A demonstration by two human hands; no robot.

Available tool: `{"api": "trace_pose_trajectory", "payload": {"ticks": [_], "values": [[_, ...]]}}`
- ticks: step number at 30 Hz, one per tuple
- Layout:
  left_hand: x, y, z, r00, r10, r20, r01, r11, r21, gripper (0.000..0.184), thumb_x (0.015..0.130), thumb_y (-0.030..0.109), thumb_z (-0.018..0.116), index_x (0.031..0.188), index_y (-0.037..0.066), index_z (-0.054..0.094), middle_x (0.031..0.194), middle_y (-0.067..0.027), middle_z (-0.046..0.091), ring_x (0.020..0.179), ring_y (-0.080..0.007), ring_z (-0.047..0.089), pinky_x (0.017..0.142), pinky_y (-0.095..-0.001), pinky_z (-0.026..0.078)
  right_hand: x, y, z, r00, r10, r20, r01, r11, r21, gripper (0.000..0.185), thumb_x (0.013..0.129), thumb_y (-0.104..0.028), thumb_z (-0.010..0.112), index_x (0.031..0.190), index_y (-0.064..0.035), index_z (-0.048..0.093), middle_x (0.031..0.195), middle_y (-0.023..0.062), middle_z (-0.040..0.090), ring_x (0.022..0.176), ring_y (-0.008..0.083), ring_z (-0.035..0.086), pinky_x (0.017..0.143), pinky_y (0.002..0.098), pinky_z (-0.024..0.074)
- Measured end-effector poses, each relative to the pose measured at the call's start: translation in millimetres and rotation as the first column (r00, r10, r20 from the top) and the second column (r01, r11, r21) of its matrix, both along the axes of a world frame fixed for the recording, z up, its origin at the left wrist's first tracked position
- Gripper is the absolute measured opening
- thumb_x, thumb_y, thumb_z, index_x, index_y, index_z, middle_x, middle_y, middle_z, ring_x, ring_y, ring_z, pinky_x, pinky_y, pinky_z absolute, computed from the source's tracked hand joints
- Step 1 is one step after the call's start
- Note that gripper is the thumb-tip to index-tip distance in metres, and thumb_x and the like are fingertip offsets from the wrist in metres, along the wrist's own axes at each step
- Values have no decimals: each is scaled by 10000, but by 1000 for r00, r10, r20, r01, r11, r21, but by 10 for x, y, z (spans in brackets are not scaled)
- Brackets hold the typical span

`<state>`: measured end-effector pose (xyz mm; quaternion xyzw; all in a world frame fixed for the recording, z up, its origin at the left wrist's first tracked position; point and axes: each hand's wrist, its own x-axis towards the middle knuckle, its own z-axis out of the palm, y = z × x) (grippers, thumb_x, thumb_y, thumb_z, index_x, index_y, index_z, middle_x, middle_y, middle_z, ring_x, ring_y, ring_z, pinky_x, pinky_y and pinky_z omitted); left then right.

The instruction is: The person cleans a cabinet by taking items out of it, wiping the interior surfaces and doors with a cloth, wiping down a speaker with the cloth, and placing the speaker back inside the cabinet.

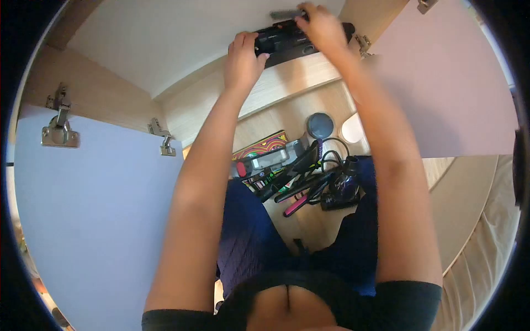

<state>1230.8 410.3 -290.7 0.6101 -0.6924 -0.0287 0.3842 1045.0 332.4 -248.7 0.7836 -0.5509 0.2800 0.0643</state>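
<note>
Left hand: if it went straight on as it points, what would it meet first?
Probably the long black plastic-looking object the left hand seems to touch; beyond, the smooth white cabinet panel. Depth unclear.

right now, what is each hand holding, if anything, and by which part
The left hand seems to hold the black object by its left end. The right hand is blurred; its hold cannot be told.

The left arm (pixel 201 182) and right arm (pixel 389 149) stretch forward, left hand (pixel 244 58) half-curled, right hand (pixel 323 26) slightly farther ahead.
</note>
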Motion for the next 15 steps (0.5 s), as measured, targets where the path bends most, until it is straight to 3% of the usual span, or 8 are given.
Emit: {"api": "trace_pose_trajectory", "payload": {"ticks": [1, 4, 5, 6, 7, 10, 11, 15], "values": [[-12, -50, -16, 998, -11, 56, 12, 1000, -20, 499, 711, 157, 728, 1166, 57, 553, 1178, -95, 537, 1081, -314, 526, 894, -404, 472, -60, 106, 199, 1000, 3, 19, -1, 995, -104, 366, 800, -343, 638, 1106, -144, 618, 845, 143, 656, 776, 278, 667, 693, 405, 545], [-6, -264, -93, 980, -108, 168, 117, 992, -48, 485, 771, 214, 680, 1214, 84, 532, 1208, -93, 538, 1128, -308, 509, 944, -408, 430, -294, 607, 874, 995, 8, 95, -22, 989, 144, 403, 763, -260, 712, 1100, -77, 585, 897, 164, 631, 881, 316, 595, 833, 409, 456], [-21, -326, -120, 981, -114, 156, 123, 991, -45, 485, 771, 214, 680, 1214, 84, 532, 1208, -93, 538, 1128, -308, 509, 944, -408, 430, -450, 689, 947, 983, 170, 71, -183, 870, 458, 343, 782, -290, 676, 1055, -96, 604, 797, 111, 612, 728, 232, 585, 686, 366, 463], [-37, -375, -150, 953, -107, 283, 111, 994, 1, 506, 788, 253, 660, 1247, 96, 514, 1234, -91, 529, 1145, -296, 502, 964, -426, 409, -559, 815, 983, 942, 318, 104, -292, 628, 722, 294, 801, -321, 640, 1011, -116, 623, 697, 59, 594, 575, 148, 575, 540, 324, 470], [-49, -421, -190, 906, -108, 408, 97, 994, 48, 528, 805, 293, 640, 1279, 108, 497, 1260, -88, 521, 1161, -284, 495, 984, -445, 388, -571, 1054, 964, 927, 327, 185, -335, 495, 802, 284, 805, -323, 623, 1000, -118, 630, 667, 17, 574, 552, 56, 499, 512, 257, 421], [-144, -464, -83, 857, -105, 505, 63, 993, 100, 580, 812, 400, 606, 1306, 124, 480, 1264, -92, 529, 1184, -257, 489, 975, -479, 357, -585, 1471, 576, 827, 560, 47, -232, 265, 936, 350, 763, -362, 645, 998, -103, 638, 710, 105, 617, 662, 230, 603, 620, 353, 477], [-170, -445, -41, 841, -108, 531, 16, 984, 175, 594, 809, 425, 601, 1306, 124, 480, 1253, -94, 538, 1188, -250, 488, 967, -484, 354, -603, 1591, 347, 752, 657, 43, -304, 289, 908, 357, 742, -362, 647, 980, -95, 649, 780, 161, 646, 788, 336, 624, 700, 412, 484], [-247, -598, 41, 857, -222, 466, 44, 931, 363, 794, 738, 447, 699, 1345, 27, 407, 1322, -180, 442, 1235, -373, 388, 1015, -529, 304, -524, 1842, -295, 662, 749, -23, -166, 177, 970, 315, 714, -310, 677, 950, -101, 674, 848, 156, 665, 847, 345, 627, 740, 430, 486]]}}
